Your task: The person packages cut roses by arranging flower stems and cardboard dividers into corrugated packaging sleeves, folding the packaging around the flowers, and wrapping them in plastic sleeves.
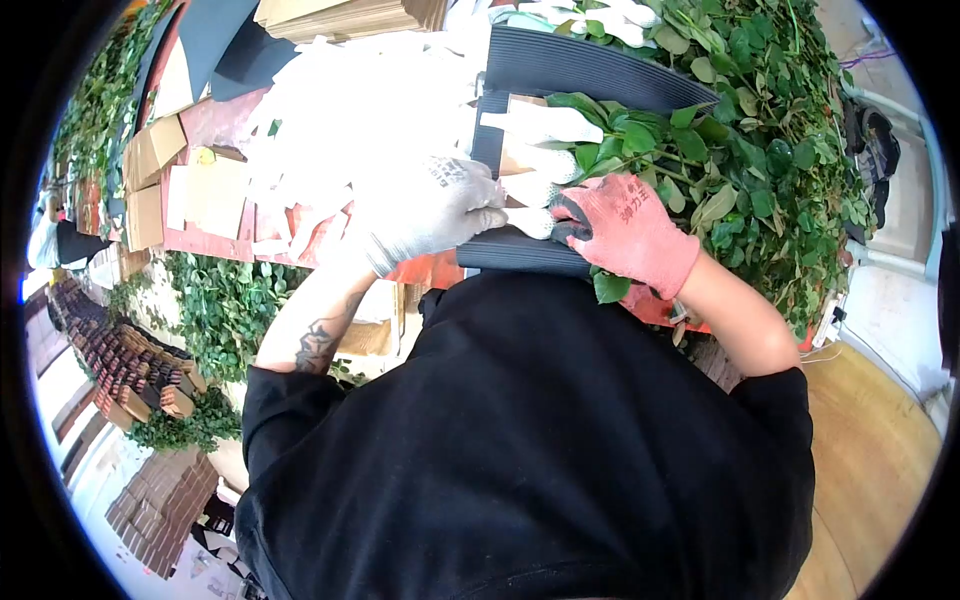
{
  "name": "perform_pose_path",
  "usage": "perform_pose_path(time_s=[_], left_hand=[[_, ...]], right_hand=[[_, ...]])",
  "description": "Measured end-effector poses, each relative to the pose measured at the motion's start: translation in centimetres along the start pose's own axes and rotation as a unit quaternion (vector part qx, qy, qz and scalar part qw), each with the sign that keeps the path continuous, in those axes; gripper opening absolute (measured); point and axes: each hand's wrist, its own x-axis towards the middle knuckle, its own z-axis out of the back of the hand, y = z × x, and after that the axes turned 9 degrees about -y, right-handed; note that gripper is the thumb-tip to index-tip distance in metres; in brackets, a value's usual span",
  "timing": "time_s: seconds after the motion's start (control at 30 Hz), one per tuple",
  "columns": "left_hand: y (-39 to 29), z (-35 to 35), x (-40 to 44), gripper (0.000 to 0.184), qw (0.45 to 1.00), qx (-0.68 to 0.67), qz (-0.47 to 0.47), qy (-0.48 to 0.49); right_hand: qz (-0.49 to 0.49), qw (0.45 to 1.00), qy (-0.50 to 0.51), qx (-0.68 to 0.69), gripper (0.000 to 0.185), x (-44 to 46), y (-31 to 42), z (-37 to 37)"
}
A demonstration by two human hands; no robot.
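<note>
My left hand (440,208), in a pale grey glove, has its fingers closed on the tip of a white-sleeved flower bud (530,222). At the base of that bud, my right hand (630,228) in a pink and black glove is curled around it; the stem is hidden under the palm. Above lie more white-sleeved buds (545,124) in a row, their leafy stems (650,145) pointing right. Pieces of brown cardboard (518,158) show between the buds. All of this rests on a black ribbed sheet (590,62), whose far side curves up.
Cut leafy stems (770,150) are heaped along the right side. Overexposed white sleeves (330,120) cover the table to the left. Cardboard pieces (155,150) and a cardboard stack (350,15) lie farther off. More greenery (225,300) stands below the table's left edge.
</note>
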Motion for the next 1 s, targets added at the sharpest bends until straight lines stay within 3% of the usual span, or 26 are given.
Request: perform_pose_path(time_s=[0.07, 0.2, 0.27, 0.33, 0.4, 0.43, 0.47, 0.53, 0.6, 0.67, 0.73, 0.8, 0.83, 0.87, 0.93, 1.0], left_hand=[[1.0, -0.1, -0.1, 0.016, 0.995, -0.046, -0.078, -0.029], [1.4, 1.2, -0.6, 0.014, 0.995, -0.053, -0.084, -0.011], [2.5, 1.5, -1.5, 0.01, 0.994, -0.072, -0.079, -0.034], [3.6, 3.1, -2.6, 0.009, 0.998, -0.043, -0.053, -0.017], [4.9, 4.1, -3.7, 0.016, 0.991, 0.022, 0.103, -0.076], [4.7, 4.6, -4.0, 0.021, 0.983, 0.108, 0.071, -0.129], [4.3, 4.7, -4.0, 0.021, 0.983, 0.112, 0.07, -0.131], [1.5, 4.0, -3.2, 0.02, 0.968, -0.065, 0.208, -0.123], [0.1, 2.2, -1.7, 0.015, 0.964, -0.132, 0.212, -0.085], [0.0, -0.5, -1.1, 0.016, 0.979, -0.097, 0.132, -0.122], [-1.2, -1.2, -0.5, 0.018, 0.981, -0.046, 0.163, -0.094], [-1.1, -1.1, -0.4, 0.019, 0.97, -0.098, 0.204, -0.083], [-0.9, -1.1, -0.4, 0.021, 0.958, -0.145, 0.238, -0.067], [-0.7, -1.0, -0.2, 0.025, 0.951, -0.153, 0.266, -0.043], [0.0, -1.2, 0.2, 0.029, 0.948, -0.149, 0.279, -0.029], [0.9, -2.0, 0.4, 0.03, 0.947, -0.156, 0.277, -0.038]], right_hand=[[0.008, 0.998, 0.011, 0.057, 0.028, -0.4, -0.7, -0.2], [-0.038, 0.996, 0.037, 0.065, 0.029, -0.8, -0.6, -0.6], [0.025, 0.997, -0.069, -0.014, 0.031, -1.7, -0.9, -2.0], [0.032, 0.998, -0.049, -0.007, 0.033, -1.4, -0.7, -1.2], [0.067, 0.996, -0.044, -0.025, 0.033, -1.3, -0.6, -1.1], [0.079, 0.995, -0.038, -0.051, 0.032, -1.0, -0.4, -0.8], [0.081, 0.994, -0.042, -0.051, 0.032, -0.6, -0.2, -0.5], [0.035, 0.997, 0.016, -0.064, 0.033, 0.1, 0.4, 0.0], [0.029, 0.998, 0.003, -0.063, 0.035, 0.2, 0.2, -0.6], [0.042, 0.998, -0.029, -0.042, 0.037, -0.1, -0.1, -0.7], [0.05, 0.998, -0.01, -0.049, 0.037, 0.4, 0.0, 0.0], [-0.024, 0.991, 0.135, -0.011, 0.037, 1.5, 0.4, 1.0], [-0.029, 0.99, 0.136, 0.014, 0.037, 1.8, 0.7, 1.5], [0.031, 0.999, 0.023, -0.012, 0.037, 0.6, -0.3, -0.3], [0.051, 0.997, -0.051, -0.029, 0.036, 0.0, -0.5, -1.0], [0.058, 0.997, -0.048, -0.032, 0.035, 0.1, -0.4, -1.0]])
